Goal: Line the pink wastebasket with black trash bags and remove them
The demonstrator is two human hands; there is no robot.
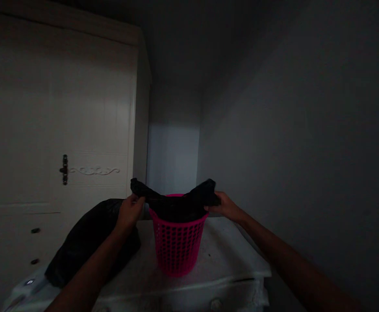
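A pink perforated plastic basket [179, 247] stands upright on a white dresser top. Inside it sits a black plastic bag [179, 210], its upper edge stretched above the rim to both sides. My left hand [130, 212] pinches the bag's left edge just outside the rim. On the other side, my right hand [223, 207] grips the right edge, with the fingers partly hidden behind the plastic. A second, bulky black bag [92, 238] lies to the left of the basket, partly covered by my left forearm.
The white dresser [221, 247] has drawers with a knob [215, 303] in front. A white wardrobe [92, 108] with dark handles stands behind on the left. A grey wall [293, 130] rises on the right. The room is dim.
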